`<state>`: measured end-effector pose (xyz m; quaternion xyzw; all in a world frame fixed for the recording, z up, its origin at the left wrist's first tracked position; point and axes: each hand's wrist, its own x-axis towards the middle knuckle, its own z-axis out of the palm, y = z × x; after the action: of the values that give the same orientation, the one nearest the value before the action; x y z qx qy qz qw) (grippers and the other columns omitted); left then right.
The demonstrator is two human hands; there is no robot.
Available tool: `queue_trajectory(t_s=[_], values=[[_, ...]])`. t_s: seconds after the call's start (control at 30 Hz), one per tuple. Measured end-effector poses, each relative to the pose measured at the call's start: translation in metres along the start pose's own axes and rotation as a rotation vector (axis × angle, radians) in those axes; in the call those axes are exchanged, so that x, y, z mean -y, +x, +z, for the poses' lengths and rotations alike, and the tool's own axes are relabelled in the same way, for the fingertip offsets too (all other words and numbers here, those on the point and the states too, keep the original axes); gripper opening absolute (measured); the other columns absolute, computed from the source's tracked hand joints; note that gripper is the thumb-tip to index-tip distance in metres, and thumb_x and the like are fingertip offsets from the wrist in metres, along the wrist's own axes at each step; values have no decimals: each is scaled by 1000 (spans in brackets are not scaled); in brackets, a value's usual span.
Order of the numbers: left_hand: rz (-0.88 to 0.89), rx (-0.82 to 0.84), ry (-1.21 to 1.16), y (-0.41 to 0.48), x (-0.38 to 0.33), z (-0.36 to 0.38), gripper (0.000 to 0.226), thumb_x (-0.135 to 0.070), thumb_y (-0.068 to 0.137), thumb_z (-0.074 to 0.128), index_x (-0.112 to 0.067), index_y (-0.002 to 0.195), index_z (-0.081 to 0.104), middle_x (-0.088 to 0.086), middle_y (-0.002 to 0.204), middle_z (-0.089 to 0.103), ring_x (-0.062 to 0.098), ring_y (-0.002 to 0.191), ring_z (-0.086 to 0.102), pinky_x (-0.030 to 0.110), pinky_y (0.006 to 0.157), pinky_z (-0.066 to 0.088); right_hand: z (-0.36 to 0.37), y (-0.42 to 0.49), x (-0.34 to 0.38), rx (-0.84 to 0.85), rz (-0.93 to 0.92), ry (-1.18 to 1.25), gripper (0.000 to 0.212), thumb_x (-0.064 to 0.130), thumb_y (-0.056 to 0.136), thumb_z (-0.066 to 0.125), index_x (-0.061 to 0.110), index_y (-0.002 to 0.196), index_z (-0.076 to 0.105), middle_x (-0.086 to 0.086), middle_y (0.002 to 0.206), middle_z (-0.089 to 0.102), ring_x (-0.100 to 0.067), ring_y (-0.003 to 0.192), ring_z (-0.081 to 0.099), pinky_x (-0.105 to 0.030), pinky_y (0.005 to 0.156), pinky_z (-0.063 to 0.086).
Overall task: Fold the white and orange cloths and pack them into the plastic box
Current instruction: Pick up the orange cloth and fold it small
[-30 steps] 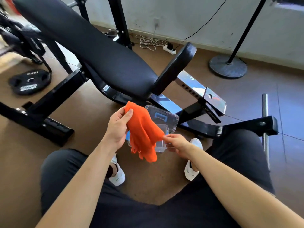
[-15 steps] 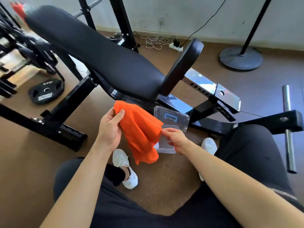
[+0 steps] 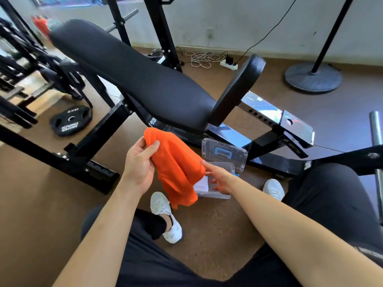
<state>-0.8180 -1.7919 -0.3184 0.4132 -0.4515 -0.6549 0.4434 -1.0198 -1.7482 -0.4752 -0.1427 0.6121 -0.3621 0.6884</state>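
Note:
My left hand (image 3: 139,165) grips the top of the orange cloth (image 3: 176,168), which hangs loosely in the air above the floor. My right hand (image 3: 217,178) pinches the cloth's right edge with thumb and fingertips. Just behind the cloth, the clear plastic box (image 3: 219,195) stands on the floor between my feet, its lid (image 3: 224,154) with a blue latch raised. A bit of the white cloth (image 3: 202,185) shows inside the box, mostly hidden by the orange cloth and my right hand.
A black padded weight bench (image 3: 132,79) on a black steel frame stands right behind the box. A weight plate (image 3: 70,121) lies on the brown floor at left. A round stand base (image 3: 313,77), power strip and cables sit near the back wall.
The camera has tilted upward, showing more of the bench. The orange cloth stays held between both hands, shifted slightly, with my right hand's fingers spread further along its edge.

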Motion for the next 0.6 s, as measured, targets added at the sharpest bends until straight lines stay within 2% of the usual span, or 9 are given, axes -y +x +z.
queue_trajectory(t_s=[0.07,0.1,0.17,0.23,0.33,0.4,0.5,0.6], values=[[15,-6,12,0,-7,-7,18,-4,101,51,-13,108,65,6,97,73,14,90,71,27,82,59,10,3,6,18,-22,16,88,65,85,64,17,153,35,-8,157,38,-35,146,33,-52,117,27],[19,-11,16,1,-8,-11,18,-5,101,51,-13,109,66,6,100,73,15,93,71,28,84,58,13,4,8,25,-30,8,84,60,87,65,15,152,37,-8,155,40,-34,143,37,-50,114,30],[22,-24,30,3,-10,-20,18,-6,101,52,-14,109,66,5,101,74,15,96,70,28,87,57,18,3,9,34,-57,-20,65,46,92,67,13,145,49,-7,147,48,-31,132,46,-47,110,32],[20,-39,51,5,-7,-28,18,-6,101,52,-15,107,67,4,100,75,16,97,70,29,88,57,18,-2,10,16,-117,14,46,35,95,67,12,135,61,-2,127,60,-25,118,51,-45,107,34],[18,-93,121,10,5,-42,16,-5,100,55,-15,104,67,5,99,73,17,95,68,32,89,55,4,-10,15,-69,-250,105,26,21,97,64,8,119,70,-3,102,68,-19,97,56,-35,87,40],[26,-136,203,15,16,-51,16,-4,98,58,-16,103,67,7,97,70,18,91,65,34,89,52,-12,-19,24,-91,-296,172,14,15,99,61,11,106,72,-1,89,67,-13,82,55,-29,76,40],[10,-190,364,24,36,-57,15,-8,99,59,-20,99,67,6,90,70,19,86,62,31,78,51,-36,-33,41,-110,-328,220,11,14,99,59,17,95,69,3,80,61,-11,74,50,-27,69,37],[-44,-193,506,32,53,-56,13,-16,100,59,-25,97,68,10,96,72,22,88,66,44,83,56,-53,-51,57,-76,-363,222,19,14,103,52,19,90,65,4,72,62,-10,66,48,-26,64,33]])
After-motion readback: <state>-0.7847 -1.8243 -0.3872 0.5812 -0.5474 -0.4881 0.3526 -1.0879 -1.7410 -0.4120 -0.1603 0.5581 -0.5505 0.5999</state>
